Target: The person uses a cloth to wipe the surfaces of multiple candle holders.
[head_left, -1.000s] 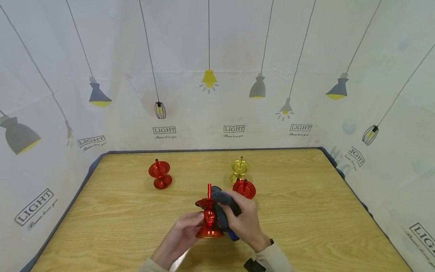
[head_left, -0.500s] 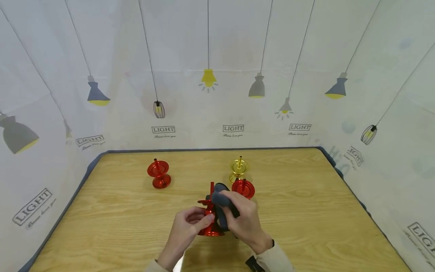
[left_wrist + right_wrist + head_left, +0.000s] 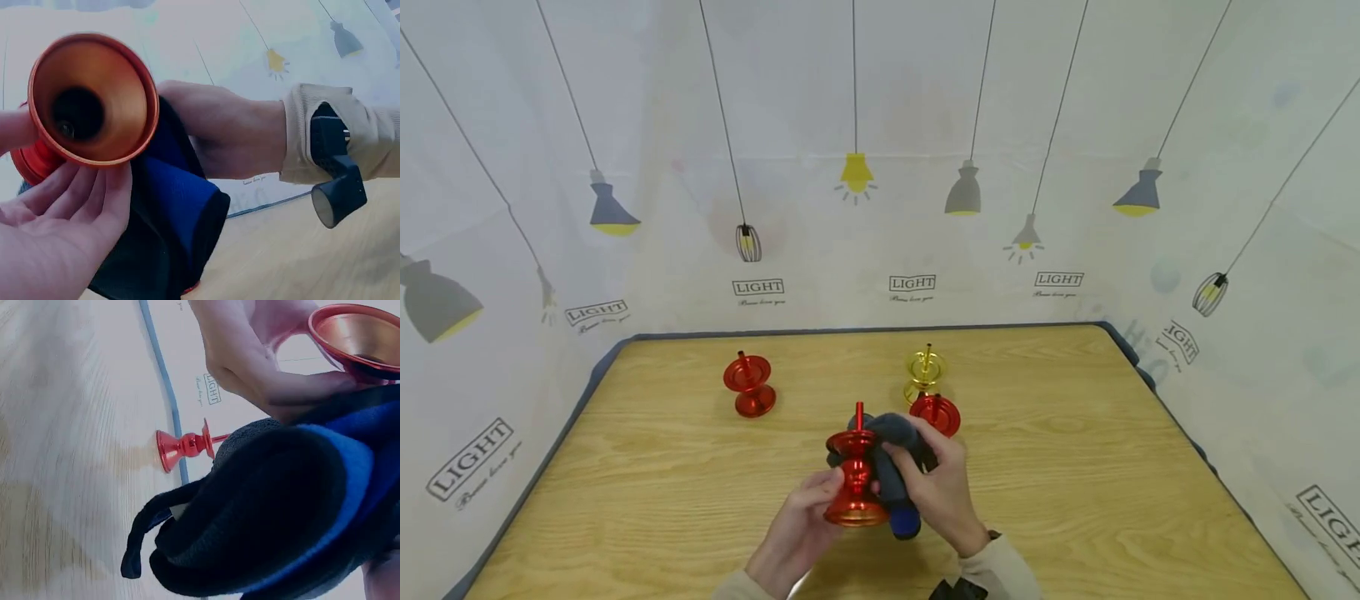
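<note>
A shiny red candle holder (image 3: 856, 479) with a thin spike on top is held off the table, nearly upright. My left hand (image 3: 797, 527) grips its lower body from the left. In the left wrist view its hollow base (image 3: 128, 103) faces the camera, thumb on one side and fingers beneath. My right hand (image 3: 943, 485) holds a bunched dark grey-blue cloth (image 3: 892, 479) against the holder's right side. Part of the cloth shows behind the dish. The right wrist view shows the cloth (image 3: 262, 506) with a dark loop hanging from it; it hides most right-hand fingers.
Another red candle holder (image 3: 749, 385) stands at the back left of the wooden table (image 3: 647, 467). To the back right stand a gold candle holder (image 3: 927, 367) and, in front of it, a third red one (image 3: 937, 414). A lamp-printed sheet (image 3: 820, 250) encloses the table.
My left hand's grip has shifted and the candle holder has turned slightly. The cloth has moved along the holder's right side, its blue lower end now hanging in view. The other holders stay put.
</note>
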A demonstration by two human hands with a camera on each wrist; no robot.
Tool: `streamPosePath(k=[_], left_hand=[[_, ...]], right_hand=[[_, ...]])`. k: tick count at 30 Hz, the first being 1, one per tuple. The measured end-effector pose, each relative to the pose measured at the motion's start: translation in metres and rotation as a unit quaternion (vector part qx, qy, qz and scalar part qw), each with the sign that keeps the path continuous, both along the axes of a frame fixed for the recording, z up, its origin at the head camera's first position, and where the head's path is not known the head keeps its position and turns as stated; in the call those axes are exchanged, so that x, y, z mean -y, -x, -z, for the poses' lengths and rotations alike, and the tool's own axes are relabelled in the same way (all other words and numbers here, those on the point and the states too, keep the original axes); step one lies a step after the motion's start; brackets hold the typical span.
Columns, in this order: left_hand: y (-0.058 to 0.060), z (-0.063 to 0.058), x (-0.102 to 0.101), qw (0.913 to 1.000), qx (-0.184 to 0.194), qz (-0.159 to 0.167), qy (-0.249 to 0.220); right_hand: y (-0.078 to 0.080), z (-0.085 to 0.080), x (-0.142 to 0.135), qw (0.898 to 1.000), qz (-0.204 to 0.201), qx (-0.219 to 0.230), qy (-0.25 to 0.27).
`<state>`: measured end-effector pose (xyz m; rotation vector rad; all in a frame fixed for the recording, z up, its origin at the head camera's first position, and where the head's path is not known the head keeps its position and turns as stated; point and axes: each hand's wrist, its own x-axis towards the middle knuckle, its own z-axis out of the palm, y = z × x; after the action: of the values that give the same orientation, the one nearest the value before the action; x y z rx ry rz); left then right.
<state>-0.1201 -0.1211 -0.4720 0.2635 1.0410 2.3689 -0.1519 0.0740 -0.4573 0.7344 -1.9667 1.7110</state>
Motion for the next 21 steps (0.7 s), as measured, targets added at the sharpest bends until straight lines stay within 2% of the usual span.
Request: streamPosePath(k=[2,4,6,7,8,9,11,13,14,15,16,18,21], left_hand=[[0.0,0.001,0.001,0.9999,-0.006,0.011,-0.006],[0.002,0.001,0.001,0.9995,-0.023,0.009,0.017],[0.002,-0.002,0.001,0.996,-0.047,-0.023,0.073],[0.001,-0.005,0.0,0.991,-0.053,-0.045,0.114],[0.001,-0.008,-0.002,0.9817,-0.059,-0.074,0.165],[0.0,-0.012,-0.004,0.9686,-0.063,-0.103,0.217],[-0.002,-0.018,-0.009,0.9374,-0.064,-0.153,0.306],[-0.002,-0.02,-0.013,0.9136,-0.062,-0.181,0.359],[-0.001,-0.02,-0.015,0.9074,-0.064,-0.191,0.369],[-0.001,-0.019,-0.015,0.9085,-0.065,-0.193,0.365],[-0.001,-0.018,-0.014,0.9152,-0.064,-0.19,0.35],[-0.001,-0.016,-0.01,0.9396,-0.06,-0.168,0.292],[0.0,-0.012,-0.004,0.9763,-0.06,-0.104,0.18]], right_hand=[[0.0,0.0,0.0,1.0,0.002,-0.009,-0.004],[0.002,0.0,-0.001,0.999,0.009,-0.041,-0.023],[0.005,0.001,-0.002,0.995,0.019,-0.086,-0.049],[0.006,0.0,-0.003,0.991,0.025,-0.111,-0.065],[0.007,0.0,-0.003,0.987,0.033,-0.135,-0.082],[0.008,-0.001,-0.003,0.982,0.038,-0.157,-0.097],[0.008,-0.003,-0.002,0.974,0.044,-0.19,-0.12],[0.007,-0.004,0.0,0.969,0.048,-0.202,-0.13],[0.007,-0.005,0.001,0.969,0.046,-0.203,-0.131],[0.007,-0.005,0.001,0.97,0.043,-0.201,-0.128],[0.007,-0.005,0.001,0.972,0.038,-0.196,-0.122],[0.007,-0.005,0.001,0.979,0.028,-0.174,-0.104],[0.006,-0.005,0.0,0.99,0.009,-0.121,-0.067]])
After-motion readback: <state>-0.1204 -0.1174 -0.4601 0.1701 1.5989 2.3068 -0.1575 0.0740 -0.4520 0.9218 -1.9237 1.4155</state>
